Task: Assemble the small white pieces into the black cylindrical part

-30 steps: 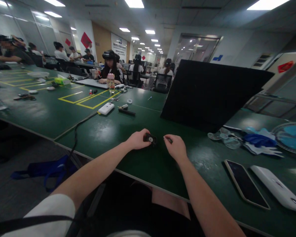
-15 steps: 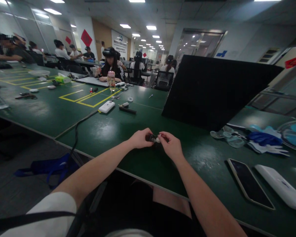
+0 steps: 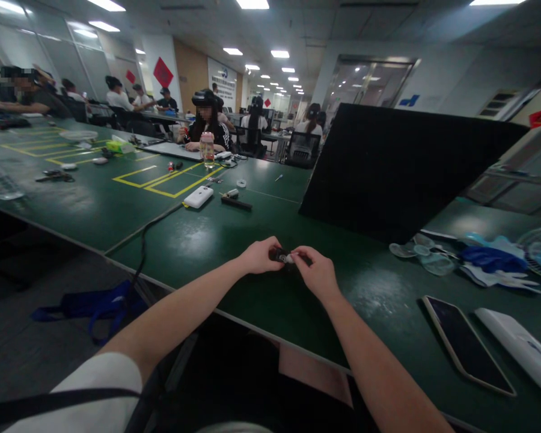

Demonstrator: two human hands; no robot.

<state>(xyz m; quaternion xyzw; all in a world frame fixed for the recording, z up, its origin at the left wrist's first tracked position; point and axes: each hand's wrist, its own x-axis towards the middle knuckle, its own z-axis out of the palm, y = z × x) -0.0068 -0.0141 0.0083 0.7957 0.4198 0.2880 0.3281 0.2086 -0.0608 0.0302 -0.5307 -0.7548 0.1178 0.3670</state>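
Observation:
Over the near part of the green table (image 3: pixel 234 288), my left hand (image 3: pixel 260 255) is closed around a small dark object (image 3: pixel 279 255) with a shiny round part facing right. My right hand (image 3: pixel 319 272) pinches a small whitish piece (image 3: pixel 290 258) between thumb and fingertips. This piece is against or very close to the dark object's right end; contact cannot be made out. Both objects are partly covered by fingers and too small to name.
A large black panel (image 3: pixel 401 174) stands at right. Beyond my right arm lie a phone (image 3: pixel 469 343), a white power bank (image 3: pixel 520 349) and gloves (image 3: pixel 493 261). Ahead are another white power bank (image 3: pixel 199 197) and a black bar (image 3: pixel 237 203). A person (image 3: pixel 205 126) sits across the table.
The view has shifted slightly, moving the scene right and down. My hands stay together in nearly the same pose, and my right fingers now cover more of the whitish piece.

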